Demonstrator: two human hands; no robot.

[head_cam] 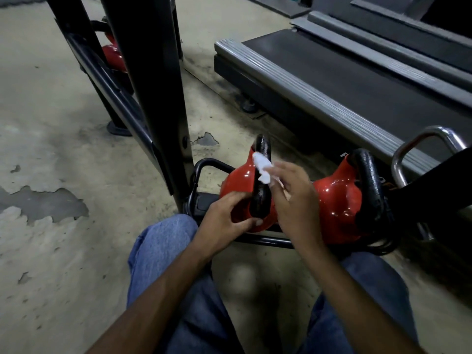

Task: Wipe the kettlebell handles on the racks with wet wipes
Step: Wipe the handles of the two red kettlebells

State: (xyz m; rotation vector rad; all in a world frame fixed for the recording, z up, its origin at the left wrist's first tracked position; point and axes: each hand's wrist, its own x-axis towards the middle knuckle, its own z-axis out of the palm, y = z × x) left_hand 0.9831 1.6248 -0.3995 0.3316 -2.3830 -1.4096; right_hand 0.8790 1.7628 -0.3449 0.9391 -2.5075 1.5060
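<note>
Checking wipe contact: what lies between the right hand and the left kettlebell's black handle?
In the head view, only the wet wipe, pinched by the right hand and lying against the handle of the left kettlebell.

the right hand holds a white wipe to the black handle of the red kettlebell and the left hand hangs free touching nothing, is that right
Not quite: the left hand is not free. The head view shows it gripping the red kettlebell by its body, beside the foot of the black handle. The rest stands: the right hand holds the white wipe to that handle.
</note>
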